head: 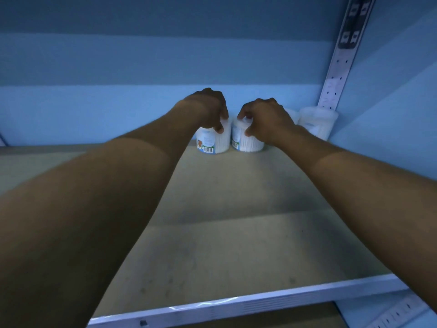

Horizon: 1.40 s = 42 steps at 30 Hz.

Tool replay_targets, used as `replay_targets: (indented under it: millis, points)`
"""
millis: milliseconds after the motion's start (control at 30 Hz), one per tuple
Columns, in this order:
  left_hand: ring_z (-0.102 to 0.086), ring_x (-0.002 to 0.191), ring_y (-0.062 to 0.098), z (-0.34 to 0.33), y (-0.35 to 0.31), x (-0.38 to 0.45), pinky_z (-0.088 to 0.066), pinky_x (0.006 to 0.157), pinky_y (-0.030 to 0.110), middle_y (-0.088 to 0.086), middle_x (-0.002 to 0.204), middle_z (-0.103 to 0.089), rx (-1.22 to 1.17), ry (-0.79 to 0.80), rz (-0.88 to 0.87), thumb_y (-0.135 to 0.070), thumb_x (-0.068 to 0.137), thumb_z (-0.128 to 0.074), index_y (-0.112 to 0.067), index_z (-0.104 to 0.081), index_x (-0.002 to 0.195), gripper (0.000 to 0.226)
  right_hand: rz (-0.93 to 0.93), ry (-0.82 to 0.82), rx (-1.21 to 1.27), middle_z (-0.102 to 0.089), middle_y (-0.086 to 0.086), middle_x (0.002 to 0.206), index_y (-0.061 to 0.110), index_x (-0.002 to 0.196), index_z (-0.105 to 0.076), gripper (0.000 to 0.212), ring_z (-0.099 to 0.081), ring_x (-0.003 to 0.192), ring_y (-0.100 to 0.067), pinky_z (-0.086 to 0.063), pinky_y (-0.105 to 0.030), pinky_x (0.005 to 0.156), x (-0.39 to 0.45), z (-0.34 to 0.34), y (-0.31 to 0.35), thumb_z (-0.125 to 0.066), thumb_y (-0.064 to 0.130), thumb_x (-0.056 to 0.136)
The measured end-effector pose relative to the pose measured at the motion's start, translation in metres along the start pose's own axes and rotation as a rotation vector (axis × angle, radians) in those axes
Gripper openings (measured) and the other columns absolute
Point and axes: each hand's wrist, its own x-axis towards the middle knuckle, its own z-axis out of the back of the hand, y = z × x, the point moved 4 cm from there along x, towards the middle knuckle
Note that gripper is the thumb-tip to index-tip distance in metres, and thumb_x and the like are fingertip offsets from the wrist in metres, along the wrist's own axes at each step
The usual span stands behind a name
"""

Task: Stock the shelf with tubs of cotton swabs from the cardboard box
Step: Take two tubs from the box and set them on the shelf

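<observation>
Head view, left hand: the left hand (208, 110) reaches deep into the shelf (224, 233) and grips the left tub (214, 140) from above, fingers curled over its lid, thumb on its front.
Head view, right hand: the right hand (264, 119) grips the right tub (246, 142) the same way, fingertips pinching its top edge.
Head view, where the tubs are: both stand upright on the shelf board near the back wall (118, 110), just beside each other, bases apparently down on the board.
Head view, why held so: a top grip lets each tub be set down straight and nudged against its neighbour; judged from the pose, this is the placing step, with the hands not yet let go.
Head view, row: further tubs (314, 124) stand to the right in the back corner by the perforated upright (335, 74); how many is unclear, since the right hand hides part of them.
Head view, contents: through the clear walls the tubs show tightly packed white swab sticks; the left one carries a label with a barcode.
Head view, cardboard box: not in view.
Head view, progress: most of the shelf board is still unfilled, so the stocking looks early.
</observation>
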Motion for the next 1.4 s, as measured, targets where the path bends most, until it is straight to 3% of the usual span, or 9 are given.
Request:
replay_targets:
  millis: [567, 700, 833, 1000, 1200, 1400]
  points:
    - [-0.056, 0.118, 0.024, -0.008, 0.006, 0.016, -0.047, 0.093, 0.034, -0.001, 0.132, -0.059, -0.024, -0.009, 0.022, -0.03, 0.08, -0.08, -0.027, -0.065, 0.125, 0.047, -0.033, 0.019, -0.024, -0.06, -0.004, 0.129, 0.027, 0.121, -0.064, 0.044, -0.052, 0.121, -0.024, -0.037, -0.025, 0.087, 0.022, -0.013, -0.009, -0.076, 0.01, 0.082]
    - [-0.052, 0.123, 0.025, -0.011, 0.007, 0.01, -0.044, 0.097, 0.034, 0.001, 0.136, -0.055, -0.045, -0.007, 0.024, -0.032, 0.085, -0.075, -0.027, -0.063, 0.129, 0.046, -0.042, 0.086, 0.002, -0.058, -0.003, 0.133, 0.028, 0.126, -0.061, 0.051, -0.05, 0.123, -0.023, -0.039, -0.027, 0.092, 0.022, -0.011, -0.011, -0.08, 0.016, 0.08]
    - [-0.038, 0.139, 0.023, -0.006, 0.005, -0.005, -0.032, 0.11, 0.035, 0.001, 0.152, -0.041, -0.015, 0.073, 0.004, -0.046, 0.093, -0.061, -0.026, -0.046, 0.146, 0.059, -0.002, 0.226, -0.008, -0.047, -0.007, 0.143, 0.025, 0.143, -0.049, 0.071, -0.043, 0.132, -0.026, -0.039, -0.036, 0.105, 0.013, -0.004, -0.008, -0.082, 0.018, 0.08]
    - [-0.017, 0.15, 0.021, 0.003, 0.01, -0.027, -0.018, 0.12, 0.04, -0.003, 0.164, -0.018, 0.045, 0.203, 0.0, -0.062, 0.087, -0.058, -0.031, -0.021, 0.156, 0.085, 0.027, 0.234, -0.045, -0.037, -0.008, 0.15, 0.027, 0.15, -0.04, 0.079, -0.033, 0.138, -0.031, -0.037, -0.043, 0.109, -0.001, 0.022, 0.001, -0.081, 0.025, 0.082]
    - [-0.03, 0.146, 0.017, 0.021, 0.011, -0.073, -0.027, 0.118, 0.039, -0.008, 0.158, -0.033, -0.01, 0.204, -0.039, -0.064, 0.081, -0.065, -0.033, -0.034, 0.151, 0.083, 0.031, 0.242, -0.011, -0.043, -0.008, 0.142, 0.03, 0.143, -0.048, 0.07, -0.043, 0.132, -0.031, -0.04, -0.042, 0.106, -0.044, 0.051, 0.013, -0.08, 0.031, 0.081]
    - [-0.038, 0.141, 0.015, 0.05, 0.006, -0.143, -0.033, 0.114, 0.037, -0.013, 0.155, -0.035, -0.082, 0.209, -0.038, -0.063, 0.08, -0.066, -0.04, -0.037, 0.148, 0.077, 0.045, 0.283, 0.003, -0.041, 0.001, 0.142, 0.034, 0.142, -0.046, 0.07, -0.045, 0.131, -0.022, -0.041, -0.038, 0.105, -0.097, 0.073, 0.044, -0.078, 0.045, 0.08]
